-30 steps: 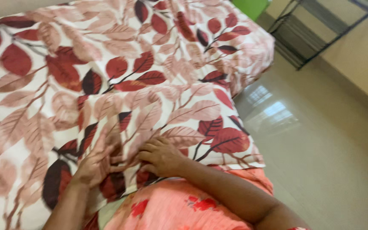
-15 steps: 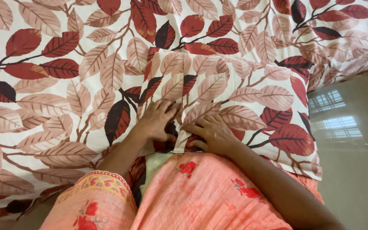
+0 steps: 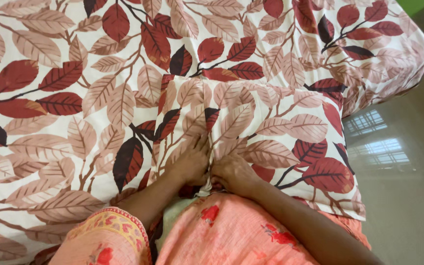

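Both hands press together at the near edge of the leaf-print pillow [image 3: 266,132] lying on the matching bedsheet [image 3: 50,98], the left hand [image 3: 190,164] and right hand [image 3: 231,172] pinching its cover, apparently closing the open end, which next calls for tucking the fabric in evenly

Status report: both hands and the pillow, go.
Left hand and right hand both pinching the near edge of the pillow. Pillow lies on the leaf-print bedsheet. Nothing in the way.
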